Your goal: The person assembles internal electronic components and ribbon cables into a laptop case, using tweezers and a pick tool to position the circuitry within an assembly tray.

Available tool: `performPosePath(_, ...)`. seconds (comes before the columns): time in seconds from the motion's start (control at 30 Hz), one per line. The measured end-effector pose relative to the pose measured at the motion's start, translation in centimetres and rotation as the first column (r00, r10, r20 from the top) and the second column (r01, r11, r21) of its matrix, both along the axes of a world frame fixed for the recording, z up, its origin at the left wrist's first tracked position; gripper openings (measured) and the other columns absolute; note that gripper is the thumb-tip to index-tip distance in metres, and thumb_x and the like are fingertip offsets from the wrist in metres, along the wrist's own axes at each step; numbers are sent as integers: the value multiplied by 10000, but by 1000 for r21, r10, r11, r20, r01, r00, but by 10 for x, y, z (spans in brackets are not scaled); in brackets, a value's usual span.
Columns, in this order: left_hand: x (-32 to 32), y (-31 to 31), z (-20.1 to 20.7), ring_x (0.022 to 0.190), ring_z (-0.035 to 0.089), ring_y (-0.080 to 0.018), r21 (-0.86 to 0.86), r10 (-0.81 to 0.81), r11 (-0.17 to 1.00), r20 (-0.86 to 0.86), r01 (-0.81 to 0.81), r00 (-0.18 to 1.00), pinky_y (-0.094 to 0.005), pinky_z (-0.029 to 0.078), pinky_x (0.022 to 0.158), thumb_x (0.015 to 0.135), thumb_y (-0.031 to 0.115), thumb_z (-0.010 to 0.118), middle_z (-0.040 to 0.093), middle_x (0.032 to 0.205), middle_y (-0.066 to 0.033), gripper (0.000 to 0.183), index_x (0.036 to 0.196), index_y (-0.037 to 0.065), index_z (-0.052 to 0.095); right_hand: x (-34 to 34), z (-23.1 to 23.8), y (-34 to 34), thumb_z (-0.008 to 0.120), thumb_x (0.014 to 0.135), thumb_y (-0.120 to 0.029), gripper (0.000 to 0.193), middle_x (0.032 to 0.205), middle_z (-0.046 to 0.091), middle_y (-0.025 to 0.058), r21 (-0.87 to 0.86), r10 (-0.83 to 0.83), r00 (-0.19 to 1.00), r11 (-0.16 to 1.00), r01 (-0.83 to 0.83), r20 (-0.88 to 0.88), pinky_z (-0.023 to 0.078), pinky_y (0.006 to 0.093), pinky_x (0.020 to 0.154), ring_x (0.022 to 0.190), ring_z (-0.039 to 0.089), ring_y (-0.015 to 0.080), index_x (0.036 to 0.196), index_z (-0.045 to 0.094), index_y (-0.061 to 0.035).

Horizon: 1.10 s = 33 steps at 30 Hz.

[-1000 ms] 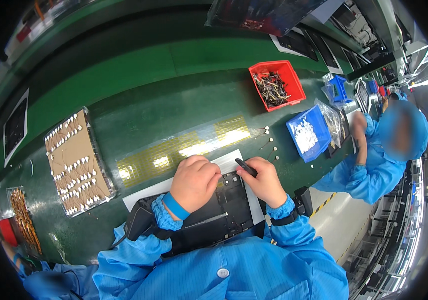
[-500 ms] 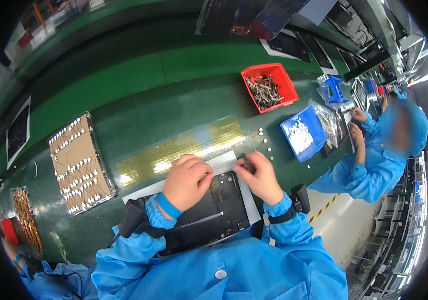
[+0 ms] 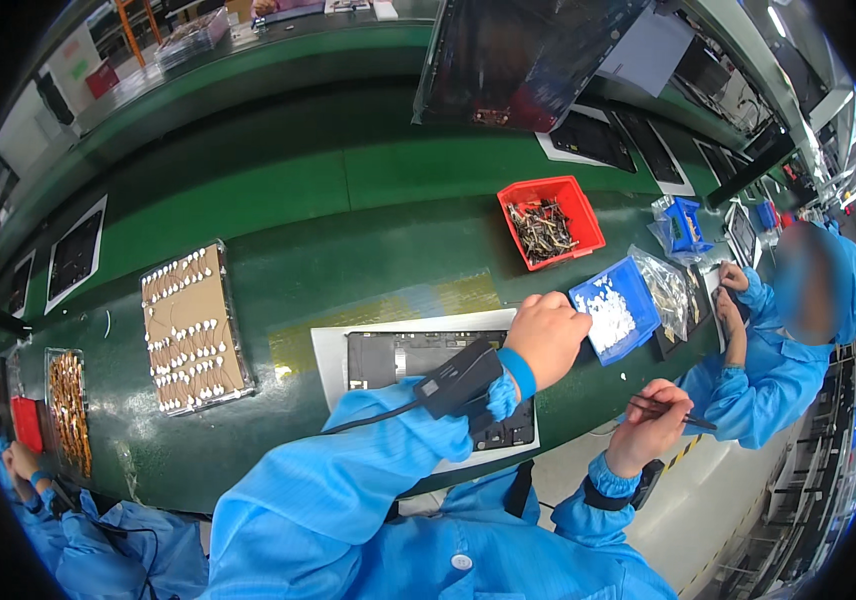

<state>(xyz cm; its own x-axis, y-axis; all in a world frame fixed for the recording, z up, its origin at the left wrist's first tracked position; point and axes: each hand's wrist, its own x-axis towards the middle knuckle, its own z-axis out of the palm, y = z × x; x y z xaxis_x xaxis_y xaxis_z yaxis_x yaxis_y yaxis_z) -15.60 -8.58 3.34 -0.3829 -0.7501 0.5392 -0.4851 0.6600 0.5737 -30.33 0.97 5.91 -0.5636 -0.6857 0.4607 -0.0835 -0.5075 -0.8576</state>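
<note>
My left hand (image 3: 548, 335) reaches out across the green bench (image 3: 368, 260), fingers curled together at the near-left corner of the small blue plastic bin of white pieces (image 3: 616, 308). I cannot tell from here whether the fingertips pinch anything, since the back of the hand hides them. A blue wrist strap and a black box-shaped device (image 3: 460, 378) with a cable sit on that forearm, and the sleeve covers the lower middle of the dark flat electronic panel on its white sheet (image 3: 418, 360); only the panel's upper strip and a patch near its right corner show. The panel lies flat, long axis running left to right along the bench edge.

Far left on the bench I see a brown rectangular card tray dotted with small white parts (image 3: 191, 326), its long axis running away from me, slightly tilted. Further out to the left, a narrow tray of coppery parts (image 3: 70, 408) is too small to read.

The blue bin is tilted, its open top showing a heap of white bits. Behind it stands a red plastic bin of metal parts (image 3: 550, 222).

My right hand (image 3: 653, 425) hangs off the bench edge, pinching thin dark tweezers (image 3: 676, 412), tips pointing right. Beyond, a co-worker in blue (image 3: 788, 340) is partly cut off by the rim.
</note>
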Motion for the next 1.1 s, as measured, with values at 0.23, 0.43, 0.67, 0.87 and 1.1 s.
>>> performPosePath(0.23,63,19,-11,913,522,-269,77,112,985,412,-157,905,-422,406,761,715,107,534,579,904,-83,198,905,67,574,11,-31,-4,357,965,-266,290,842,531,135,57,158,987,985,-160,32,409,233,487,530,468,136,825,444,-29)
performPosePath(0.43,127,38,-36,853,539,-241,-63,212,977,353,-203,911,-371,443,693,692,77,567,574,853,-49,166,851,72,616,26,-44,-11,407,947,-177,180,886,527,130,113,234,967,963,-245,100,421,237,526,576,479,135,861,456,-26)
performPosePath(0.67,150,59,-29,839,551,-248,81,115,984,393,-158,913,-358,469,700,670,43,558,588,859,-60,198,855,70,623,58,-37,-28,494,800,132,243,1110,444,126,232,489,869,857,-460,-82,490,310,791,869,602,211,1000,453,2)
performPosePath(0.87,159,71,-26,939,533,-272,24,155,985,315,-171,936,-381,456,768,659,52,593,578,959,-63,257,914,57,620,101,-31,-51,636,782,7,153,851,572,76,439,615,783,732,-521,-96,474,252,715,816,603,158,905,545,8)
performPosePath(1.1,165,76,-35,1051,492,-286,37,222,969,308,-245,925,-397,428,857,650,61,627,559,1043,-79,302,951,47,612,133,-56,-88,638,744,63,201,960,571,75,459,749,662,585,-669,11,487,270,776,890,605,169,931,584,13)
